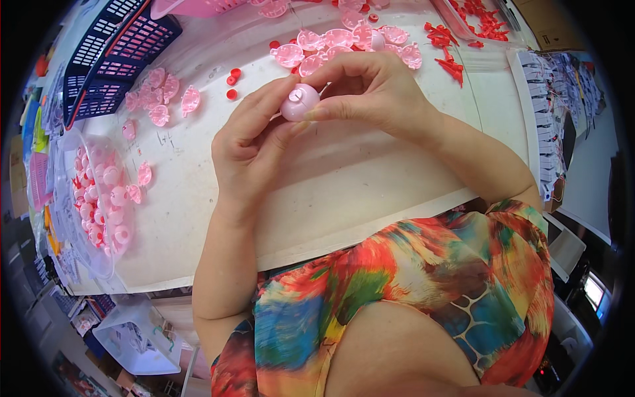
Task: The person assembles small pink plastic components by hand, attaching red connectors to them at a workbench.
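Between both hands, above the white table, is a small round pink plastic piece with a seam line across it. My left hand pinches it from the left, thumb below and fingers above. From the right, my right hand grips it with thumb and forefinger; its other fingers curl behind. Just beyond the hands lie several pink half shells in a loose pile. Small red caps rest on the table to the left of that pile.
A clear tub of pink and red round pieces stands at the left. Behind it is a dark blue basket, near more pink shells. Red pointed parts lie at the far right by a clear tray. White labelled strips line the right edge.
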A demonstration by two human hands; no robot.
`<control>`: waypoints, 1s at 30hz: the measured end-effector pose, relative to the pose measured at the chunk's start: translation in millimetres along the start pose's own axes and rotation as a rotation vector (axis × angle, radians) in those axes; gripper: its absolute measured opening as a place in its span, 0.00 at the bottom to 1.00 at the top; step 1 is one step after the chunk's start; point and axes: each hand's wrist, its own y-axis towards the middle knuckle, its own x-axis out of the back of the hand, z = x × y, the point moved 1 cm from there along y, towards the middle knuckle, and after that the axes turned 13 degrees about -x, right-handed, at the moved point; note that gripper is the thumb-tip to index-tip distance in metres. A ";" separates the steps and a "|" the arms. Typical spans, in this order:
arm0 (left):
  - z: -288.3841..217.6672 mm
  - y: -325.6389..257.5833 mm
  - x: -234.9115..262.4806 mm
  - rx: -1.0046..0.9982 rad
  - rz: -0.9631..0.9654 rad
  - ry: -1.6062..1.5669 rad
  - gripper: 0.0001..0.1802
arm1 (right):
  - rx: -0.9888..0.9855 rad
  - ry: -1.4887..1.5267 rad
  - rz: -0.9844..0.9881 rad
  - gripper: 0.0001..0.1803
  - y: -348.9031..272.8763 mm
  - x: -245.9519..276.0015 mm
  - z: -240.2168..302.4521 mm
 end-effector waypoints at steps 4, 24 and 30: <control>-1.8 0.1 -0.6 0.017 0.007 0.023 0.23 | -0.081 0.007 -0.003 0.10 -1.2 -0.8 5.4; 0.4 -6.4 -0.9 0.231 -0.199 -0.262 0.20 | -0.064 0.116 -0.001 0.08 -3.8 -3.1 6.9; -7.3 -4.5 -12.0 0.375 -0.287 -0.448 0.19 | -0.009 0.070 -0.003 0.07 -8.8 2.5 9.5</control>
